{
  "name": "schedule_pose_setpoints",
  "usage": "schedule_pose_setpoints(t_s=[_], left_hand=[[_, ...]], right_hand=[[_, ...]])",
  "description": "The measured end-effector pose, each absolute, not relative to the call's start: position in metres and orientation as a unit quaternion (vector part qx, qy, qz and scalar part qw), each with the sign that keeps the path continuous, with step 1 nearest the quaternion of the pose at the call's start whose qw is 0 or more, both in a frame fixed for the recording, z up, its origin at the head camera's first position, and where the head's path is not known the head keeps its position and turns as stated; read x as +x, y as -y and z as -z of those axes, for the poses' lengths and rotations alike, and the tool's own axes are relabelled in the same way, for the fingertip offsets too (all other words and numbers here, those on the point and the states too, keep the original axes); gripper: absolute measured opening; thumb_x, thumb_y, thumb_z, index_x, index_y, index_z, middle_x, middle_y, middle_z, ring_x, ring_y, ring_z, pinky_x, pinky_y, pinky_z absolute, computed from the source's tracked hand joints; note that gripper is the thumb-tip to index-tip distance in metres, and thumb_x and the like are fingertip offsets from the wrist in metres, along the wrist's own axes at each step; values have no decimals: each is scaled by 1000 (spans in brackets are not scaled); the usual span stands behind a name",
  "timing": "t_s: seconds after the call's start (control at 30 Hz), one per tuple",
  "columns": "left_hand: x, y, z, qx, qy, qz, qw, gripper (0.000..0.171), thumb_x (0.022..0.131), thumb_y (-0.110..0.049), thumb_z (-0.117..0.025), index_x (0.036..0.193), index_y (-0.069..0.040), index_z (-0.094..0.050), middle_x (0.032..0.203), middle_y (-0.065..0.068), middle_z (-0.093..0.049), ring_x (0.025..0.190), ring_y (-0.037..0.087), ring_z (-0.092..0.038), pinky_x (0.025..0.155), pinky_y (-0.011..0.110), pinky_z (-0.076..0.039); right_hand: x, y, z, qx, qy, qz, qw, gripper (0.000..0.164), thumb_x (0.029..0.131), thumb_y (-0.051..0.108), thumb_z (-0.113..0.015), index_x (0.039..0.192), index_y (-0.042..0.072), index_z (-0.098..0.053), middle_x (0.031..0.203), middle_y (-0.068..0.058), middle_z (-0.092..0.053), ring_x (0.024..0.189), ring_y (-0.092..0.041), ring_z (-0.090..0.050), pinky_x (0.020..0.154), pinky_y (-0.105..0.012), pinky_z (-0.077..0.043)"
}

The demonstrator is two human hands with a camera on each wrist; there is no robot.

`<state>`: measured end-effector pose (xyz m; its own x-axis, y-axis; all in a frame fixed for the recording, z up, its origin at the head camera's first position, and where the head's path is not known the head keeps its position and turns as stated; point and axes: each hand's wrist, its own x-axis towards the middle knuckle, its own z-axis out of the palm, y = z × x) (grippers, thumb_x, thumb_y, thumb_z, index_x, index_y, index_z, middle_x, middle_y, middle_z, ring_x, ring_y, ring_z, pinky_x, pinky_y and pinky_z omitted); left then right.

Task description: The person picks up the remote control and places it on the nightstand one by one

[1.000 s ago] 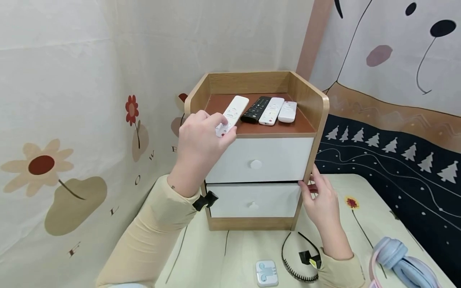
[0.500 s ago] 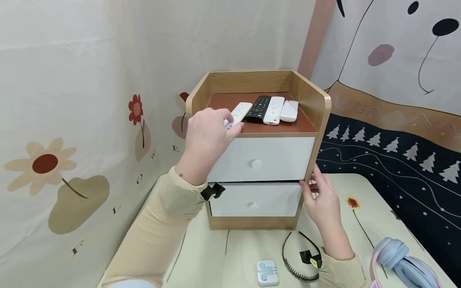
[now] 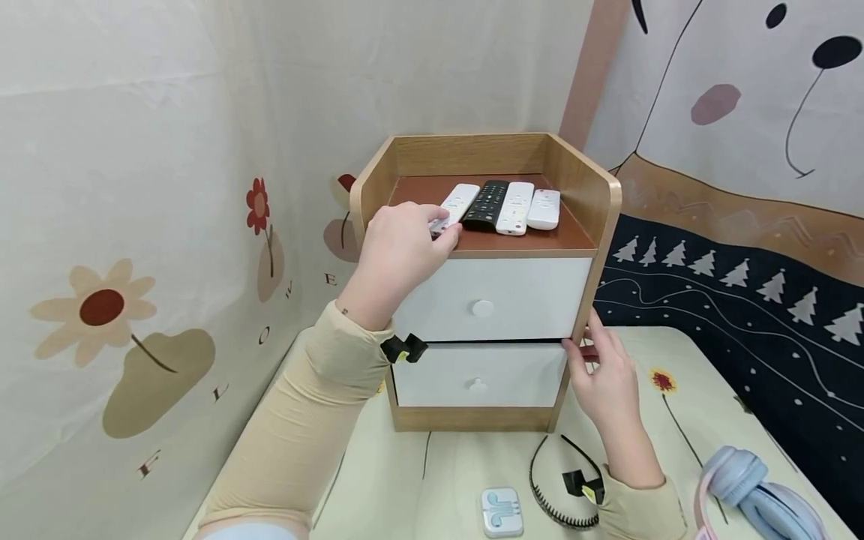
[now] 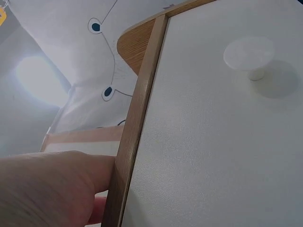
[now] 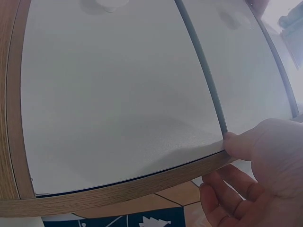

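Observation:
In the head view my left hand [image 3: 403, 246] pinches the lower end of a white remote control [image 3: 462, 199] between thumb and fingers. The remote slants over the brown top shelf of a small wooden cabinet [image 3: 472, 156], beside a black remote [image 3: 488, 202]. Right of that lie another white remote [image 3: 516, 207] and a shorter white one [image 3: 544, 208]. My right hand [image 3: 605, 382] grips the cabinet's right side edge; in the right wrist view its thumb [image 5: 239, 144] presses the front edge, fingers behind. The left wrist view hides the remote behind the shelf edge [image 4: 135, 127].
Two white drawers with round knobs, the upper drawer [image 3: 526, 296] and lower drawer [image 3: 520, 375], face me. Earphones in a case [image 3: 502, 512], a black headband [image 3: 540, 499] and blue headphones [image 3: 756, 487] lie on the pale cloth in front. Printed curtains hang behind.
My left hand has moved right and slightly inward, lowering the white remote onto the shelf area near the black one. The right hand stays on the cabinet's side.

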<state>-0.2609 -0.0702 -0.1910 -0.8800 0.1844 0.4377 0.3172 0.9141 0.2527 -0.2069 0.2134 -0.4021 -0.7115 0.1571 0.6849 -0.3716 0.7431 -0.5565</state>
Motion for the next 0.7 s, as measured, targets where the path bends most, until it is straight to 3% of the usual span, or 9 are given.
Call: schedule_pose_setpoints(t_s=[0.23,0.33,0.47,0.5,0.6,0.7], left_hand=[[-258,69,195,-137,951,168,221,45,109,-43,-62,147,-23,-73,143,9,-75,121,41,-65,106,48,-52],[-255,69,203,-149,935,191,259,47,108,-41,-64,150,-20,-70,147,12,-72,126,40,-63,110,49,-50],[-251,72,217,-180,895,232,337,50,105,-37,-70,150,-16,-68,148,17,-68,130,41,-63,111,51,-50],[-250,74,221,-191,883,241,356,51,104,-36,-72,150,-15,-68,147,18,-68,131,42,-63,110,52,-50],[-245,79,234,-230,846,260,406,56,101,-32,-77,152,-12,-66,148,22,-65,133,43,-63,108,54,-51],[-240,83,250,-277,799,262,464,59,98,-27,-80,151,-8,-65,149,26,-62,132,45,-61,106,55,-52]], right_hand=[[-206,-214,402,59,856,-349,375,64,104,8,-75,163,2,-51,121,-26,-73,91,-40,-80,77,-38,-66],[-205,-214,402,60,858,-351,371,64,104,9,-74,163,1,-50,121,-26,-73,92,-40,-80,76,-42,-67],[-202,-214,400,58,864,-337,370,64,104,11,-75,162,1,-51,122,-26,-72,92,-41,-79,76,-58,-66],[-201,-214,400,54,864,-332,375,64,104,11,-75,163,3,-51,124,-25,-71,93,-41,-78,77,-56,-66],[-194,-211,397,43,849,-331,409,67,102,13,-77,164,8,-50,128,-23,-70,98,-38,-75,84,-32,-62],[-185,-207,394,76,810,-353,463,61,100,10,-77,158,7,-58,127,-21,-71,100,-32,-70,92,-11,-49]])
